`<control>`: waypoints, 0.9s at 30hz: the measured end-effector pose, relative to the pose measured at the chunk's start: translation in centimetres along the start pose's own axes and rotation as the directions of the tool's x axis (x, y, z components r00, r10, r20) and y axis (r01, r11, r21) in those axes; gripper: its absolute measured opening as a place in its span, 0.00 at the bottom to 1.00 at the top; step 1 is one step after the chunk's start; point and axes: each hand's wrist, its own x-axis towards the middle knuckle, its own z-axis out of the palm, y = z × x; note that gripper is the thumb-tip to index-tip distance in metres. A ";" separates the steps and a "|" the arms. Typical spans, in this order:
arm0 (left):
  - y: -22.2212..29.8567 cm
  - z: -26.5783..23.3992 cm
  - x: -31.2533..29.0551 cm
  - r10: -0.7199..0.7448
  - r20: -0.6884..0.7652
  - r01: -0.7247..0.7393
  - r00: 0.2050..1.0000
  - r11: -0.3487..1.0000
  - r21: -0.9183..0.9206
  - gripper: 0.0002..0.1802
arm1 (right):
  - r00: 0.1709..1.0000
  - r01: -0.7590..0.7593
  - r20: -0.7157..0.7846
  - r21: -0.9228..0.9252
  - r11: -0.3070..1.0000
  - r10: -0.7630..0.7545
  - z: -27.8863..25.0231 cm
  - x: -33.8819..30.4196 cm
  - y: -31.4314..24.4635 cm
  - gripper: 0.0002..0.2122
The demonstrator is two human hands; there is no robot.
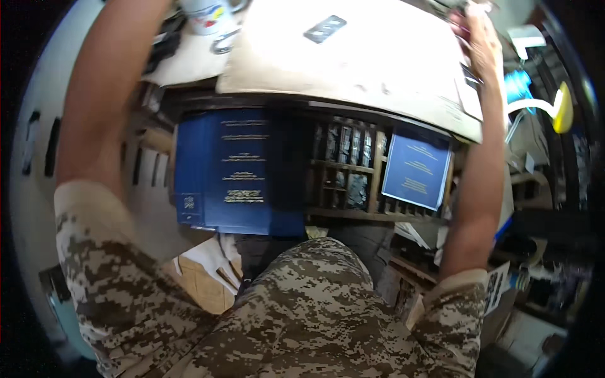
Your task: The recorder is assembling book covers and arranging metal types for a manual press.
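My left arm (pixel 94 94) stretches forward past the top edge, so the hand is out of the picture. At the far right my right hand (pixel 480 41) reaches over the corner of a pale board (pixel 391 44); its fingers look curled, but glare and blur hide what they hold. A small dark slab (pixel 326 29) with pale marks lies on the board. Below the board's near edge is a large blue cover (pixel 242 170) with gold lettering. To its right, a wooden compartment drawer (pixel 343 214) holds several dark, shiny pieces (pixel 345 143) and a blue printed card (pixel 416 170).
A white mug (pixel 207 16) with a colourful print stands at the back left, a metal ring-shaped item (pixel 224 43) beside it. On the right are a yellow lamp-like head (pixel 562 107) on a white curved arm and a bright blue object (pixel 518 86). Cluttered shelves fill the right side.
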 end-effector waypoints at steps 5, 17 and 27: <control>0.7 1.3 2.1 -0.143 0.285 0.202 0.948 0.961 -0.190 0.15 | 0.999 0.028 0.048 -0.046 0.999 -0.026 -2.4 0.0 0.7 0.23; 1.2 3.0 0.1 -0.169 -0.163 0.143 0.972 0.976 -0.162 0.14 | 0.992 0.120 0.048 -0.073 0.990 -0.117 -2.5 0.9 0.8 0.27; 1.5 1.8 -17.6 -0.590 -0.082 0.493 0.803 0.735 -0.465 0.22 | 0.968 -0.145 -0.175 0.185 0.972 0.178 -7.3 -11.5 1.9 0.23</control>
